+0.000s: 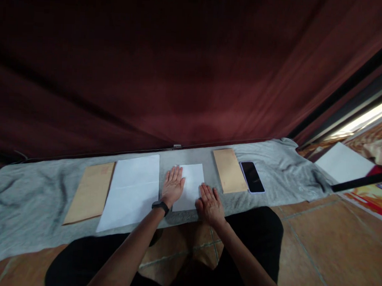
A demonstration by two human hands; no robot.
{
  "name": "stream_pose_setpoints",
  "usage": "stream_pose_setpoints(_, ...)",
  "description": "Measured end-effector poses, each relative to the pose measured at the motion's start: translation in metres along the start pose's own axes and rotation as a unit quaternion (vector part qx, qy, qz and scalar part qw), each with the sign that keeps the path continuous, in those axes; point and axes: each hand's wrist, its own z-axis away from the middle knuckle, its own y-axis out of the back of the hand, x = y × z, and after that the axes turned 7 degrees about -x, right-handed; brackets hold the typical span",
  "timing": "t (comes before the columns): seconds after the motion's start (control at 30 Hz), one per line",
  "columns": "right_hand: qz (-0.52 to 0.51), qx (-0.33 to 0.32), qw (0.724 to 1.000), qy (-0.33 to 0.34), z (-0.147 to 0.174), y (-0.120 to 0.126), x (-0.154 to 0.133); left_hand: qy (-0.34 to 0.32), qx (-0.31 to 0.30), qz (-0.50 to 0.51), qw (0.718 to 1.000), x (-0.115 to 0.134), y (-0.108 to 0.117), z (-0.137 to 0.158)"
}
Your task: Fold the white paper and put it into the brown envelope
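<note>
A small white sheet of paper (188, 190), perhaps folded, lies on the grey cloth (184, 153) in front of me. Flat on its left edge rests my left hand (174, 185), fingers stretched out and a dark band on the wrist. My right hand (211, 203) lies at the lower right edge of that paper, palm down with its fingers extended. Larger white sheets (132, 191) sit to the left of my left hand. A brown envelope (90, 191) is partly beside them at far left, and another brown envelope (229, 170) lies right of my right hand.
Beside the right envelope is a phone (252, 177) with a dark screen. A dark red curtain (194, 75) hangs behind the cloth-covered surface. Tiled floor (327, 235) shows below, and a white board (345, 164) and a colourful printed sheet (372, 197) are at right.
</note>
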Motion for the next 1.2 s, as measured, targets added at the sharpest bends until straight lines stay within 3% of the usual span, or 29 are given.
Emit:
stream_pose_setpoints(0.1,-0.004,-0.008,1.0,-0.03,-0.019,-0.006,-0.007,-0.003,0.006,-0.001,1.0,0.003,0.002,0.016)
stream_pose_setpoints(0.27,0.016,-0.014,1.0,-0.021,-0.061,-0.013,-0.011,-0.008,-0.001,0.0,1.0,0.01,0.001,0.034)
stream_pose_setpoints(0.4,0.035,0.007,0.996,-0.08,-0.082,-0.011,0.009,0.044,0.026,0.0,0.999,-0.002,-0.001,0.033)
stream_pose_setpoints(0.5,0.038,0.017,0.995,-0.09,-0.09,-0.008,0.027,0.065,0.041,0.006,0.997,-0.01,0.001,0.027)
stream_pose_setpoints(0.6,0.031,0.036,0.994,-0.099,-0.095,-0.005,0.032,0.068,0.061,0.016,0.996,-0.001,0.005,0.024)
stream_pose_setpoints(0.7,0.022,0.054,0.993,-0.098,-0.091,-0.006,0.019,0.042,0.068,0.017,0.997,0.02,0.005,0.029)
stream_pose_setpoints(0.83,0.004,0.017,0.999,-0.029,-0.065,-0.016,-0.013,-0.003,0.004,0.011,1.0,0.038,-0.001,0.044)
stream_pose_setpoints(0.9,-0.001,0.003,1.0,-0.028,-0.048,-0.02,-0.022,-0.007,-0.012,0.007,1.0,0.038,-0.003,0.051)
stream_pose_setpoints(1.07,0.006,0.025,0.999,-0.035,-0.015,-0.017,-0.013,0.016,0.009,0.017,1.0,0.03,-0.001,0.07)
stream_pose_setpoints(1.2,-0.011,0.024,0.999,-0.037,-0.013,-0.01,0.003,0.048,0.038,0.078,0.995,0.021,-0.003,0.069)
